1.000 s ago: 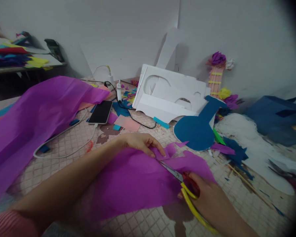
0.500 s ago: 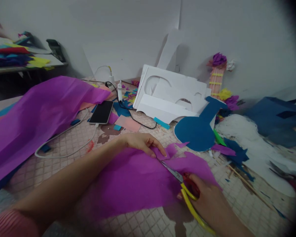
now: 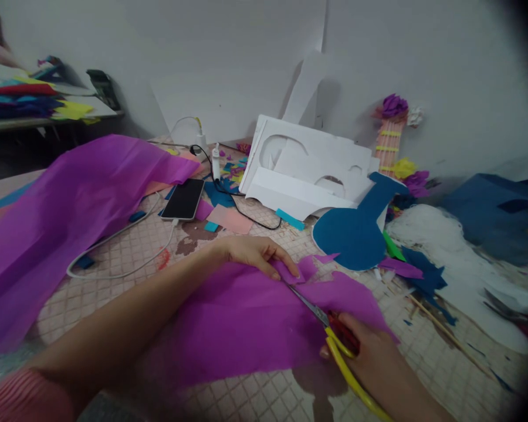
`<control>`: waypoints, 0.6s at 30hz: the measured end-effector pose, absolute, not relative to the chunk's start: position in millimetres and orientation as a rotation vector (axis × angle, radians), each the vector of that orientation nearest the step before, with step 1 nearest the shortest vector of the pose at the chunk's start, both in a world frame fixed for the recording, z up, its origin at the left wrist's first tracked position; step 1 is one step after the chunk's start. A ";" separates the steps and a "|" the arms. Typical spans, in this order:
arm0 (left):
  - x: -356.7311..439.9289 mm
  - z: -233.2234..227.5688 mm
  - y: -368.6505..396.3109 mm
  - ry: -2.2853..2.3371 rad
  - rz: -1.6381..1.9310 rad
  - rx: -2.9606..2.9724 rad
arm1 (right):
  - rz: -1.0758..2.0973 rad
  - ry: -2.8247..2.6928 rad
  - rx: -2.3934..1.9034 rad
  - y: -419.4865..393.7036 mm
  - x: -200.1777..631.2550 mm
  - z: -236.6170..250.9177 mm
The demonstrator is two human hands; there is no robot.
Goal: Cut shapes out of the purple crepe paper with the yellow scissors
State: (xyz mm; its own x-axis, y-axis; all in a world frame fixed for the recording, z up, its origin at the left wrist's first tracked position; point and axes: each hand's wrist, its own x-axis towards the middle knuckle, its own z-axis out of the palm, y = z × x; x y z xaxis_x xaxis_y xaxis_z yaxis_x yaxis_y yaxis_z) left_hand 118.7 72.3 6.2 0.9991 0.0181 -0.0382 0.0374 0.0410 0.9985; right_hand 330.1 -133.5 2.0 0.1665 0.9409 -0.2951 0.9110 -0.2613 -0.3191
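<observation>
A sheet of purple tissue paper lies on the table in front of me, its far edge cut ragged. My left hand pinches a partly cut piece at that far edge between thumb and fingers. Scissors with red and yellow handles are gripped in my right hand. Their blades look nearly closed and lie on the paper, with the tips close to my left thumb. Just beyond the paper rests a blue guitar-like cutout.
A phone on a white cable lies at the left, beside a large purple sheet. White cut-out boards lean at the back. Pliers, a thin stick and white fibre lie to the right.
The scissor blades have drawn closer together at the paper. Both hands stay almost in place, and the whole view has shifted slightly.
</observation>
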 end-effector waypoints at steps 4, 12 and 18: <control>117.7 8.7 72.6 0.067 0.001 1.533 | 0.770 -1.849 -2.319 -130.6 330.6 6.3; 113.1 8.7 79.5 0.110 -0.001 1.452 | 0.793 -1.889 -2.311 -128.6 332.8 12.0; 113.1 7.6 81.0 0.148 0.018 1.510 | 0.839 -1.887 -2.271 -127.6 333.5 12.7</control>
